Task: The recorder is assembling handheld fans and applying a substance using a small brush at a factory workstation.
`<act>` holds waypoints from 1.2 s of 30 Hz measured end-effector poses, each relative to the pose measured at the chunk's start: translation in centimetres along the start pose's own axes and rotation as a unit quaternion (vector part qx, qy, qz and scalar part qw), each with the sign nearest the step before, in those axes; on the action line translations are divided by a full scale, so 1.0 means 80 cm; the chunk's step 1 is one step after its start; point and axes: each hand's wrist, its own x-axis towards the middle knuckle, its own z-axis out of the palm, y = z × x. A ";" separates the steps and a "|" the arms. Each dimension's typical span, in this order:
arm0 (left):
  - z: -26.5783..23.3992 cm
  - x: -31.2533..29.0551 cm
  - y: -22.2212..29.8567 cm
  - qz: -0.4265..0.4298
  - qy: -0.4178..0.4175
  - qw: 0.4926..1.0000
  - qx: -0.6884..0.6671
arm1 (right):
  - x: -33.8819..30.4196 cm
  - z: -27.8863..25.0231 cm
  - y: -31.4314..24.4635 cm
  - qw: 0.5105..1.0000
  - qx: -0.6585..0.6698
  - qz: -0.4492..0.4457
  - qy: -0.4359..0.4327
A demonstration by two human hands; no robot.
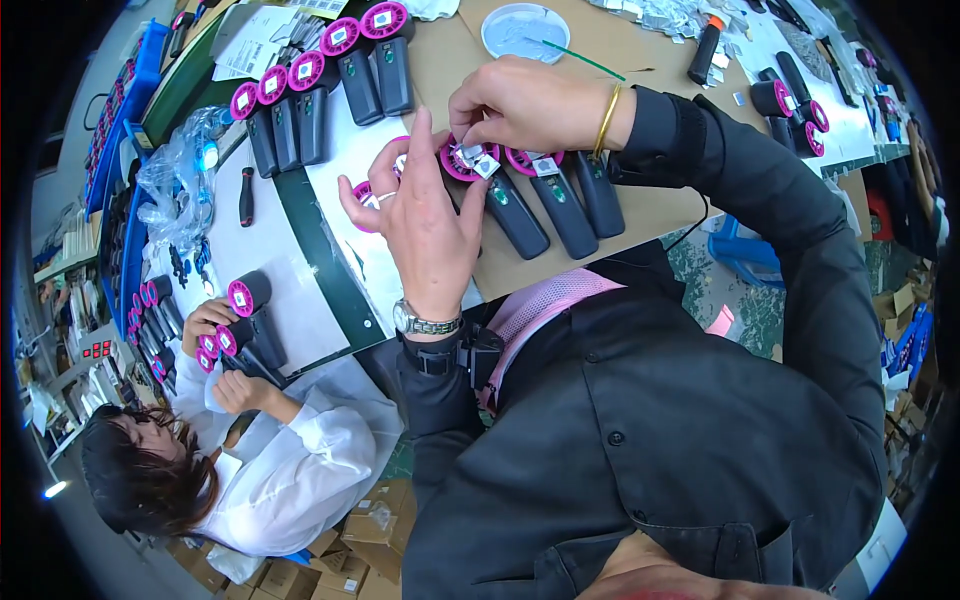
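My right hand point(538, 104) is closed in a pinch, fingertips at a small whitish piece point(469, 156) on the magenta round head of a black-handled device point(518, 222). My left hand point(428, 228) has its fingers spread beside the same head, thumb near a white square piece point(487, 167). To the right lie two similar devices, a middle one point(569, 222) with a white square on its head and an outer one point(601, 198) partly under my right wrist. More magenta heads point(363, 204) show behind my left fingers; their handles are hidden.
Several finished-looking black devices point(287, 135) lie at the upper left. A white round dish point(526, 32) with a green stick stands at the back, with an orange-tipped black tool point(706, 50) to its right. At left, a white-sleeved person point(290, 450) handles similar devices.
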 end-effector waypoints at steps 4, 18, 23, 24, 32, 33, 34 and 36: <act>0.000 0.000 0.001 -0.001 -0.001 1.000 -0.003 | 0.005 0.003 -0.002 0.999 -0.031 0.003 -0.011; 0.003 0.000 -0.002 -0.007 -0.008 1.000 -0.024 | 0.013 0.017 -0.020 0.984 -0.163 0.073 0.016; 0.002 0.005 -0.006 0.005 -0.019 0.999 -0.031 | 0.037 0.006 -0.018 0.981 -0.122 0.143 -0.048; 0.003 0.007 -0.007 0.006 -0.021 0.999 -0.036 | 0.039 0.006 -0.016 0.980 -0.123 0.145 -0.053; 0.002 0.003 -0.012 0.010 -0.029 0.999 -0.021 | 0.038 0.013 -0.011 0.984 -0.150 0.099 -0.019; 0.005 0.003 -0.010 0.006 -0.035 0.999 -0.018 | 0.034 0.024 -0.008 0.985 -0.149 0.089 0.003; 0.007 0.005 -0.006 0.026 -0.032 0.998 -0.036 | 0.031 0.031 -0.003 0.984 -0.152 0.085 0.030; 0.008 0.001 -0.004 -0.008 -0.055 0.998 -0.004 | 0.019 0.035 0.009 0.984 -0.148 0.092 0.037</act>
